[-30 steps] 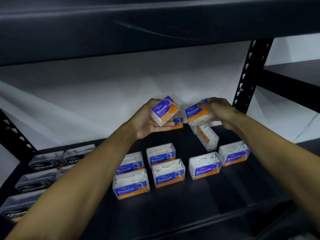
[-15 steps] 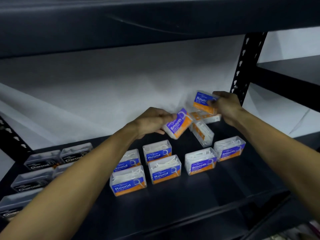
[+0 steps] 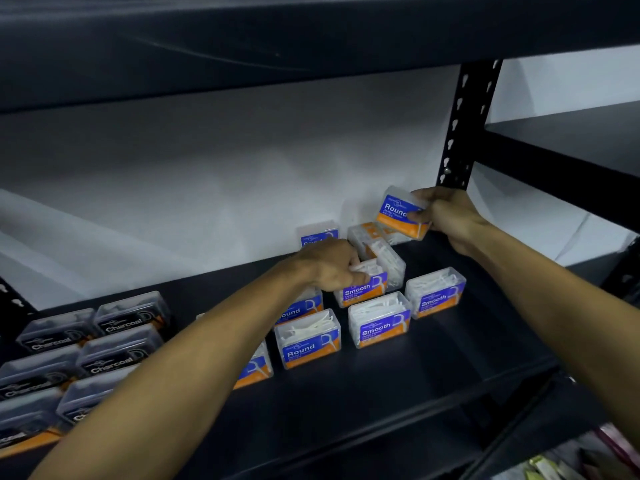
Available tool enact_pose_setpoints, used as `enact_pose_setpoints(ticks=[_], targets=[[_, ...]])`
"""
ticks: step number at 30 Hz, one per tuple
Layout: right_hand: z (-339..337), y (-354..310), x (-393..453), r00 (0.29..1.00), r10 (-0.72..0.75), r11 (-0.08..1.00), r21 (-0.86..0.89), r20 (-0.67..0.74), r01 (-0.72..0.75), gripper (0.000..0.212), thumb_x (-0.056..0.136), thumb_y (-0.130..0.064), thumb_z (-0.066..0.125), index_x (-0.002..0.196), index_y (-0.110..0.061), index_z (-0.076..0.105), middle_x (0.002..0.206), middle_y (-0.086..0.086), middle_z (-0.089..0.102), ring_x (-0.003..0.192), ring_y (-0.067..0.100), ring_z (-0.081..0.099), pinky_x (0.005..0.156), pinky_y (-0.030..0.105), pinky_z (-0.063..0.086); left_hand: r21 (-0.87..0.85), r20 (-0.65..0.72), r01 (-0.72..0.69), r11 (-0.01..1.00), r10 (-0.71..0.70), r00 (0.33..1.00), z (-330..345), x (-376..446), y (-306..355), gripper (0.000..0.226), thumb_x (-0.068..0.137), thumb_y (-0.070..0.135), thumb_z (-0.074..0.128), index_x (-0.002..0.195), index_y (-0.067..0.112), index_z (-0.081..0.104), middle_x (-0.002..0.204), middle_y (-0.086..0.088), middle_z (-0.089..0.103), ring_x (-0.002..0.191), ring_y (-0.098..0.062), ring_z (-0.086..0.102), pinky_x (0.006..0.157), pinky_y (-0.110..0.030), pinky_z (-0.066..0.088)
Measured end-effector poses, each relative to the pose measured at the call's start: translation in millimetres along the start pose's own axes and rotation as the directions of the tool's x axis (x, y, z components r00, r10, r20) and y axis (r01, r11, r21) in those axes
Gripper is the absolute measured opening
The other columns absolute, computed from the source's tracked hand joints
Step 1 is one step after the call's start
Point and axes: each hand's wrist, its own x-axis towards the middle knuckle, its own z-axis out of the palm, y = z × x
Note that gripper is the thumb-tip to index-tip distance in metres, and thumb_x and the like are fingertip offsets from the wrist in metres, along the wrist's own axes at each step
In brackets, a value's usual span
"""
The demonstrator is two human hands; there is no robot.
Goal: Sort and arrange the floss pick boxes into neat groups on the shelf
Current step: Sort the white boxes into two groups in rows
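- Head view: since half a second ago the left hand (image 3: 334, 266) has come down from mid-air and now sets its Smooth box (image 3: 362, 287) on the shelf (image 3: 433, 368), behind the two other Smooth boxes; the right hand (image 3: 446, 220) has stayed raised at the back right.
- The left hand's fingers are curled over the top left of the Smooth box, gripping it; the box stands upright with its blue and orange label facing forward.
- The right hand pinches a Round box (image 3: 401, 213) by its right end, thumb on the label, and holds it tilted in the air above the shelf, close to the black upright post (image 3: 460, 133).
- In front of the held Smooth box stand a front Smooth box (image 3: 379, 323) and, to its right, a second Smooth box (image 3: 435, 292), just beside each other.
- Behind the left hand a clear box lies tipped on its side (image 3: 389, 259), with more orange-labelled boxes (image 3: 369, 233) jumbled against the white back wall (image 3: 207, 185).
- Another Round box (image 3: 318, 233) stands at the wall, partly hidden by the left hand.
- Left of the Smooth group stand Round boxes: one in full view (image 3: 307, 342), others partly covered by the left forearm.
- At the far left sit dark Charcoal boxes (image 3: 119, 351) in neat rows.
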Motion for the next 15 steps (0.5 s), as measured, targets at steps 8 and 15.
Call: enact_pose_setpoints(ticks=[8,15], targets=[[10.6,-2.7,-7.7,0.998,-0.056,0.995,-0.085,0.030,0.058,0.045,0.082,-0.004,0.070,0.125,-0.010,0.057,0.114,0.008,0.063,0.107,0.023,0.062,0.096,0.043,0.052,-0.004,0.040,0.020,1.000,-0.020,0.999,6.6,3.2,0.1,0.042,0.091,0.052,0.059,0.117,0.019,0.065,0.112,0.001,0.069,0.100,-0.017,0.064,0.091,-0.041,0.052],[29.6,-13.2,-9.9,0.988,-0.100,0.994,-0.041,0.116,0.105,0.043,0.081,-0.002,0.071,0.119,-0.017,0.058,0.118,0.005,0.061,0.108,0.020,0.061,0.093,0.038,0.053,-0.031,0.006,0.054,0.998,-0.054,0.999,-5.7,-17.2,-14.7,0.064,0.089,0.063,0.053,0.139,0.024,0.049,0.137,0.004,0.057,0.122,-0.017,0.054,0.098,-0.035,0.044]])
